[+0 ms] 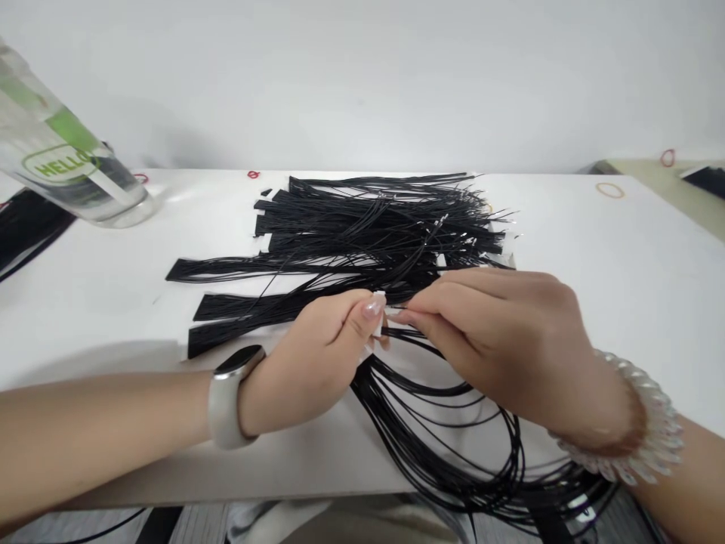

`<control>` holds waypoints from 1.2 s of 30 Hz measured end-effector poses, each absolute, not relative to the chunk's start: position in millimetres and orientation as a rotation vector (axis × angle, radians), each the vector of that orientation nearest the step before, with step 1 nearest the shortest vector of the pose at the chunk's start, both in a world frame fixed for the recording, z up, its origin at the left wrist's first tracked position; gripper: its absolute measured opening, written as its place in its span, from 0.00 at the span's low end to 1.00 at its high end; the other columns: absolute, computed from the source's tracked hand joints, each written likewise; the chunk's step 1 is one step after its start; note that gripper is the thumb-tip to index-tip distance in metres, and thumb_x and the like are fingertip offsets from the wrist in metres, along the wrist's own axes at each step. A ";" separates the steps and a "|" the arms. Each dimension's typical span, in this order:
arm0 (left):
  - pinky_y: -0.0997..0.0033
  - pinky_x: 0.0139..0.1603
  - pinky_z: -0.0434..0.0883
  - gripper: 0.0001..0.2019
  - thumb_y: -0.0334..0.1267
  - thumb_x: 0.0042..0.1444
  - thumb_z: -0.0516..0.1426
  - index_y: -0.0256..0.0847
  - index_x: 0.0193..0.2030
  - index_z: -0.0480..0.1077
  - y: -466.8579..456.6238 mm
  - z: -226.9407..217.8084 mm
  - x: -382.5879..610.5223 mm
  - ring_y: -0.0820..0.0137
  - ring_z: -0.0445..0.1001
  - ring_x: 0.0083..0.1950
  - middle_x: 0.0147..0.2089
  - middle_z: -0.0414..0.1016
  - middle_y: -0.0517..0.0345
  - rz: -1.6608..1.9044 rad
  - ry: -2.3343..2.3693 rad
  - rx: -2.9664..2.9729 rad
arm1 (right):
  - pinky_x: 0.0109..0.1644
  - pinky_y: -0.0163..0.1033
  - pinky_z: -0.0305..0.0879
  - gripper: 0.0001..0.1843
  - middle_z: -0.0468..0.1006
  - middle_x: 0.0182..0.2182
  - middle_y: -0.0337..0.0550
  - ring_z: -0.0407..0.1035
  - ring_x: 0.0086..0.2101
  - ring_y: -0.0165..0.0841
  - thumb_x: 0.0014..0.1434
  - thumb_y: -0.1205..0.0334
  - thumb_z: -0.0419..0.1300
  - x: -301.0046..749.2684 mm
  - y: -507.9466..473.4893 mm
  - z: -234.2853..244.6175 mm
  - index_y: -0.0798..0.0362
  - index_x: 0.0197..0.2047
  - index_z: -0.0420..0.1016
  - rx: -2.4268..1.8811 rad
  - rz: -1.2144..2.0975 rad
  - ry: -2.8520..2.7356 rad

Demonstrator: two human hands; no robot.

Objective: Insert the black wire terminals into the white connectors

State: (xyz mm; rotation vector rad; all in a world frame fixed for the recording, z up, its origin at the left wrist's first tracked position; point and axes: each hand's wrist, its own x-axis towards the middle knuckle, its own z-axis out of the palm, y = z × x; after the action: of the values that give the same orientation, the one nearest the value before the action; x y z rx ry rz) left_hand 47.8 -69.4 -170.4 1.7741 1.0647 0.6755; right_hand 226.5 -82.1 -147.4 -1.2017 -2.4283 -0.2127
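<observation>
Pinched between thumb and fingers of my left hand [325,351] is a small white connector housing [379,321]. My right hand [495,344] is closed at its right side, thumb and index fingertip together on the end of a thin black wire. The tip of that wire is too small to make out. Several black wires [430,453] run out below my left hand, loop to the right and hang over the front edge. Behind both hands lie flat bundles of black wires [351,227], with loose ends toward the right.
A clear bottle [73,151] with green lettering stands at the left, near more black wires [34,227]. Rubber bands, one yellow [610,190] and one red [253,174], lie on the white table [640,302]. A wall rises behind its back edge.
</observation>
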 end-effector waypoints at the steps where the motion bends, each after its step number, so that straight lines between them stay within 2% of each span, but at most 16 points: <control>1: 0.76 0.28 0.58 0.18 0.44 0.61 0.40 0.40 0.24 0.59 -69.4 -170.5 47.7 0.76 0.58 0.25 0.22 0.58 0.64 0.672 1.064 1.780 | 0.25 0.35 0.53 0.11 0.72 0.22 0.39 0.65 0.25 0.27 0.57 0.62 0.53 226.6 -82.4 -147.0 0.54 0.28 0.74 -1.200 -0.228 -2.440; 9: 0.75 0.29 0.59 0.19 0.43 0.61 0.39 0.39 0.24 0.60 -69.5 -170.5 47.4 0.75 0.60 0.25 0.23 0.61 0.62 0.670 1.059 1.817 | 0.25 0.35 0.52 0.10 0.71 0.21 0.38 0.63 0.24 0.26 0.57 0.63 0.53 226.5 -83.2 -147.1 0.54 0.27 0.73 -1.159 -0.303 -2.461; 17: 0.77 0.29 0.60 0.18 0.42 0.62 0.40 0.39 0.24 0.60 -69.1 -170.6 47.7 0.76 0.60 0.25 0.23 0.62 0.63 0.672 1.036 1.813 | 0.25 0.35 0.53 0.06 0.72 0.24 0.36 0.62 0.24 0.26 0.50 0.72 0.56 227.6 -82.2 -147.1 0.54 0.26 0.72 -1.103 -0.379 -2.521; 25: 0.77 0.31 0.59 0.19 0.43 0.61 0.41 0.39 0.24 0.60 -68.1 -169.0 48.1 0.77 0.61 0.26 0.24 0.64 0.64 0.564 1.015 1.859 | 0.25 0.36 0.52 0.13 0.69 0.20 0.39 0.59 0.22 0.26 0.52 0.74 0.51 226.5 -84.6 -144.5 0.56 0.20 0.69 -0.997 -0.389 -2.524; 29: 0.76 0.31 0.59 0.20 0.45 0.61 0.39 0.39 0.25 0.61 -66.7 -169.1 47.1 0.77 0.62 0.27 0.25 0.65 0.64 0.444 1.010 1.909 | 0.24 0.36 0.49 0.16 0.63 0.16 0.39 0.53 0.19 0.25 0.55 0.74 0.48 225.1 -83.3 -140.9 0.55 0.17 0.66 -0.927 -0.391 -2.589; 36: 0.75 0.31 0.60 0.21 0.46 0.61 0.39 0.39 0.24 0.61 -64.5 -167.2 47.6 0.76 0.64 0.27 0.25 0.67 0.64 0.370 0.987 1.964 | 0.25 0.36 0.47 0.14 0.61 0.18 0.37 0.51 0.21 0.25 0.56 0.72 0.48 228.8 -77.5 -143.5 0.56 0.20 0.62 -0.898 -0.342 -2.658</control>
State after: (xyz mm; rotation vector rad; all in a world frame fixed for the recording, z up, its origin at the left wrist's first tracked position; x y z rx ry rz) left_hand 47.6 -64.5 -167.2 1.9639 0.9873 0.3699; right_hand 228.8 -77.5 -143.5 -0.8976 -2.6580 -0.3424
